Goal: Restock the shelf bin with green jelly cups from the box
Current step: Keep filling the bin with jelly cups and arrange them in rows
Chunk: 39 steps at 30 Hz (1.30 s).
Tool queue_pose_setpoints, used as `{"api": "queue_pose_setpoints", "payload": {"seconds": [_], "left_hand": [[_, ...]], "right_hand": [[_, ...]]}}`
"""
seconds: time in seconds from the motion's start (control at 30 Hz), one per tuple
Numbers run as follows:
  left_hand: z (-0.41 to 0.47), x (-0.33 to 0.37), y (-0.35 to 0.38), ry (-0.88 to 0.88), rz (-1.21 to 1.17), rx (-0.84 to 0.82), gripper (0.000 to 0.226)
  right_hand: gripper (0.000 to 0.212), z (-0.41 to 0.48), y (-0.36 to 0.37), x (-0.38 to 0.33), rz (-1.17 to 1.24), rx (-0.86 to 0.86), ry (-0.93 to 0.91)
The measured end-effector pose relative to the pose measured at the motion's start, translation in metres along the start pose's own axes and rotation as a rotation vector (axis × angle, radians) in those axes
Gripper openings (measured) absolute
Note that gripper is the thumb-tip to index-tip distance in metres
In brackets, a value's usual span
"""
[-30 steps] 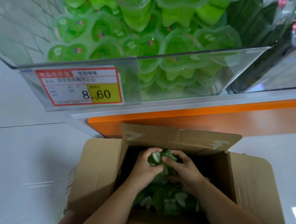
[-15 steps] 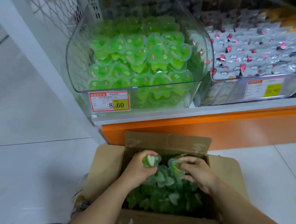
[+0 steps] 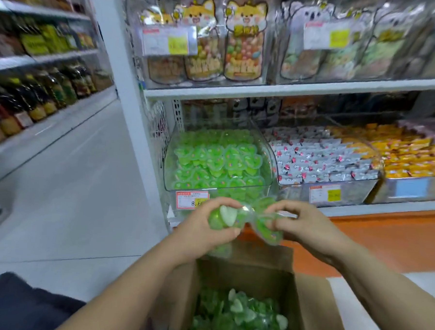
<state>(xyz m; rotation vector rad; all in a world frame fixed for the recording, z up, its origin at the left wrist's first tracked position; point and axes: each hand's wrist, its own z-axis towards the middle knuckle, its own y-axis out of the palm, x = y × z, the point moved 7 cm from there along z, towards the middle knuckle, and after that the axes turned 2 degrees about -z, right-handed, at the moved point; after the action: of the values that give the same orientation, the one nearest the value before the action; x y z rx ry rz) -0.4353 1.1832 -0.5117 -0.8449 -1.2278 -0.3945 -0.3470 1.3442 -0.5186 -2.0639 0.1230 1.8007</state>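
While both hands are raised above the box, left hand and right hand fingers clamp green jelly cups before the shelf bin.

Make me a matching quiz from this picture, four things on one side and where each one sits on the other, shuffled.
Things:
1. box
2. jelly cup bin
3. orange packets
4. bottles

Places:
A. shelves across the aisle, far left
B. on the floor, nearest the camera
C. right end of the lowest shelf
D. lowest shelf, beside the white post

Pairs: 1-B, 2-D, 3-C, 4-A
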Motion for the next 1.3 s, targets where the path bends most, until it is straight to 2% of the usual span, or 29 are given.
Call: {"api": "queue_pose_setpoints", "payload": {"seconds": [0.13, 0.33, 0.47, 0.53, 0.67, 0.8, 0.9, 1.07, 1.3], "left_hand": [[0.023, 0.039, -0.024, 0.119, 0.055, 0.09, 0.035], [0.075, 0.038, -0.074, 0.16, 0.122, 0.364, 0.035], [0.104, 0.024, -0.102, 0.174, 0.182, 0.463, 0.038], [0.121, 0.019, -0.11, 0.175, 0.221, 0.488, 0.037], [0.171, 0.013, -0.114, 0.083, 0.31, 0.456, 0.036], [0.218, 0.009, -0.109, -0.079, 0.614, 0.331, 0.04], [0.245, 0.005, -0.11, 0.009, 0.615, 0.309, 0.05], [0.268, -0.011, -0.106, 0.054, 0.653, 0.286, 0.042], [0.276, -0.03, -0.099, 0.059, 0.704, 0.216, 0.03]], "right_hand": [[0.013, 0.013, -0.01, -0.057, -0.081, 0.073, -0.18], [0.018, 0.08, -0.016, -0.089, -0.238, 0.291, -0.349], [0.027, 0.133, -0.013, -0.086, -0.332, 0.361, -0.369], [0.022, 0.158, -0.011, -0.085, -0.389, 0.379, -0.355], [0.017, 0.193, -0.013, -0.092, -0.439, 0.4, -0.293], [0.02, 0.213, -0.011, -0.092, -0.459, 0.345, -0.264], [0.023, 0.223, -0.009, -0.086, -0.476, 0.31, -0.242], [0.024, 0.229, -0.006, -0.088, -0.512, 0.288, -0.281], [0.029, 0.232, -0.005, -0.079, -0.514, 0.302, -0.236]]}}
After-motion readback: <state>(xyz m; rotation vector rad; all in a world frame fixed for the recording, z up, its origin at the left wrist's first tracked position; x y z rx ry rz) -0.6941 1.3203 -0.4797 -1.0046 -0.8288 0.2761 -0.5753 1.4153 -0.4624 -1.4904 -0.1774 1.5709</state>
